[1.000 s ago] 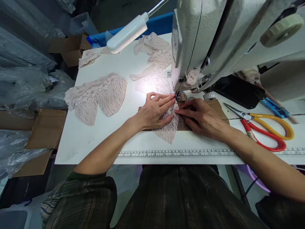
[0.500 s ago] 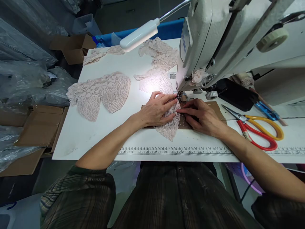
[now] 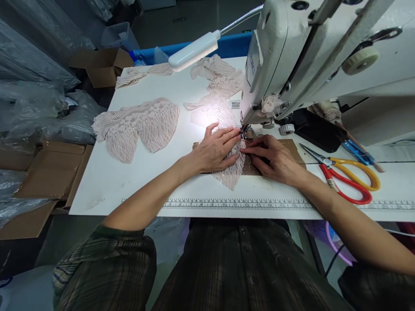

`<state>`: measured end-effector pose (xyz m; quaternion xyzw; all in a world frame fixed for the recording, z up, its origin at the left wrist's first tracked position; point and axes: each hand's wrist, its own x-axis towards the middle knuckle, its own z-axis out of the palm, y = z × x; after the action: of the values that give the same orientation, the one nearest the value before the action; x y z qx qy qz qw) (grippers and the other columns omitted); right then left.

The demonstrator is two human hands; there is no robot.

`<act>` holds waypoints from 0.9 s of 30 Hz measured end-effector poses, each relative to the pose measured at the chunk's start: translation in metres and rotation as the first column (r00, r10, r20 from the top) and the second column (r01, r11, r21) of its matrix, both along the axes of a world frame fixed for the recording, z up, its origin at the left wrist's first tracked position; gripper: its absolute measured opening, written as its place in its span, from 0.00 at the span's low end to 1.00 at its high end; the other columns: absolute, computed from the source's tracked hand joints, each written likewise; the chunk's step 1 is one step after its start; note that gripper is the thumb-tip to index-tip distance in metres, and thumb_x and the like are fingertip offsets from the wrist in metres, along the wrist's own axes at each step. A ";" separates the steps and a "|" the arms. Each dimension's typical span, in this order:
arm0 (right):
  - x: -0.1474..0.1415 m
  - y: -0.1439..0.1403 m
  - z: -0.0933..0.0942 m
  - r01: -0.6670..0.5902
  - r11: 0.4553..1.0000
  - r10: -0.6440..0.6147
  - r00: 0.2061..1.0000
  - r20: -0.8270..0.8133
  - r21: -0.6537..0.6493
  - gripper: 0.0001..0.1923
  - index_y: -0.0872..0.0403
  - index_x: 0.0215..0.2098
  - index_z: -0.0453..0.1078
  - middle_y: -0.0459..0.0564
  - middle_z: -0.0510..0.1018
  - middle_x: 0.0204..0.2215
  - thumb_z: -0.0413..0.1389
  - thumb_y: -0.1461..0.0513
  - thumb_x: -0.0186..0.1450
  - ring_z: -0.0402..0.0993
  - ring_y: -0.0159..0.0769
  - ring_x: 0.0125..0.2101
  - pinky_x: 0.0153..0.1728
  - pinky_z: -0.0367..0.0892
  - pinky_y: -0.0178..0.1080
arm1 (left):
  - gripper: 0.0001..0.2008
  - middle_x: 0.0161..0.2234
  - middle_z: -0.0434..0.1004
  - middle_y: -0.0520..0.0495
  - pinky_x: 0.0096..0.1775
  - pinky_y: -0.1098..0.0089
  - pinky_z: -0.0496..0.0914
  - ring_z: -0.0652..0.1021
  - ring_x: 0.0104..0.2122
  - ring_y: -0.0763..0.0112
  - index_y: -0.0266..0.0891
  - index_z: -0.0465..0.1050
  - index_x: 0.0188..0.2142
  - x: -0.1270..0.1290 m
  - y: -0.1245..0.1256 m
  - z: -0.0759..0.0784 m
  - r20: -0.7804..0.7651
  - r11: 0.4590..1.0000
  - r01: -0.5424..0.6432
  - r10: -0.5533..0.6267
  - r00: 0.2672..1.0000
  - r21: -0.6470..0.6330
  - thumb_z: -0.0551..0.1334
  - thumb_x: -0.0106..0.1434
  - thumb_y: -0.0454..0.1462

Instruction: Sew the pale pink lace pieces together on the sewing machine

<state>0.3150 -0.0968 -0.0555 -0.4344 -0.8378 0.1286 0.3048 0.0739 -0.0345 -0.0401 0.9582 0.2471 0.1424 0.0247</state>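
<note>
So we've got both hands flat on a piece of pale pink lace (image 3: 231,172), right at the presser foot (image 3: 244,133) of a chunky off-white sewing machine (image 3: 292,56). Our left hand (image 3: 212,151) lies palm down with the fingers stretched out and slightly spread, pressing the lace onto the bench, fingertips just beside the foot. Our right hand (image 3: 275,160) is flattened too, fingers extended and close together, pinning the lace's right edge; neither hand is gripping anything, just pushing down. The lace is open, netlike stuff with a scalloped, pointed lower end that hangs toward the near edge of the bench, and it lies over a brown cardboard-looking patch (image 3: 293,149).

The bench (image 3: 129,185) is smooth and white with a printed ruler strip (image 3: 233,204) along the near edge. Toward the left edge sits a bigger lace panel (image 3: 136,127) with fan-shaped ribs, and more crumpled lace pieces (image 3: 217,82) are piled at the far edge under the white gooseneck lamp (image 3: 194,51). Near the right edge there are scissors (image 3: 346,175) with glossy red and yellow loop handles, blades pointing at the machine. Off the left side: brown cardboard boxes (image 3: 48,168) and crinkly clear plastic bags (image 3: 35,108).
</note>
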 end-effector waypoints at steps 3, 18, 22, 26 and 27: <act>0.000 0.000 0.000 -0.003 1.000 0.003 1.000 0.003 0.000 0.17 0.48 0.52 0.79 0.57 0.74 0.46 0.54 0.65 0.69 0.73 0.46 0.48 0.50 0.73 0.52 | 0.19 0.60 0.73 0.33 0.59 0.46 0.62 0.76 0.54 0.52 0.33 0.70 0.56 0.002 0.001 -0.003 0.026 0.996 0.027 -0.029 0.999 0.090 0.53 0.73 0.42; -0.002 0.004 0.003 0.039 0.998 -0.046 0.989 0.144 0.049 0.18 0.51 0.56 0.76 0.58 0.75 0.43 0.51 0.60 0.72 0.74 0.46 0.42 0.44 0.75 0.49 | 0.22 0.62 0.72 0.35 0.62 0.32 0.59 0.75 0.57 0.49 0.37 0.69 0.60 0.000 0.006 0.000 -0.009 0.999 0.053 -0.053 0.999 -0.009 0.54 0.72 0.45; -0.004 0.009 0.002 0.080 0.997 -0.083 0.984 0.161 0.022 0.19 0.51 0.57 0.75 0.59 0.76 0.43 0.49 0.57 0.73 0.73 0.47 0.40 0.43 0.75 0.50 | 0.22 0.65 0.69 0.35 0.63 0.35 0.60 0.73 0.59 0.48 0.39 0.68 0.62 0.003 0.006 0.001 -0.024 0.999 0.002 -0.003 1.000 -0.042 0.54 0.72 0.44; -0.005 0.009 0.001 0.095 0.995 -0.097 0.982 0.165 0.023 0.20 0.51 0.58 0.74 0.59 0.76 0.41 0.49 0.57 0.73 0.73 0.48 0.40 0.43 0.74 0.52 | 0.24 0.65 0.68 0.33 0.63 0.37 0.60 0.71 0.61 0.47 0.35 0.67 0.62 0.006 0.004 -0.001 -0.035 0.997 -0.060 0.059 0.998 -0.047 0.53 0.73 0.45; -0.004 0.008 0.001 0.089 0.996 -0.092 0.983 0.157 0.025 0.19 0.51 0.57 0.74 0.59 0.76 0.42 0.49 0.58 0.72 0.73 0.49 0.41 0.44 0.74 0.52 | 0.24 0.65 0.68 0.33 0.63 0.37 0.60 0.70 0.62 0.47 0.34 0.67 0.62 0.007 0.003 -0.001 -0.034 0.996 -0.076 0.075 0.997 -0.049 0.52 0.73 0.45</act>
<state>0.3105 -0.0886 -0.0546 -0.4782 -0.8397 0.0724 0.2469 0.0810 -0.0312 -0.0409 0.9493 0.2871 0.1216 0.0396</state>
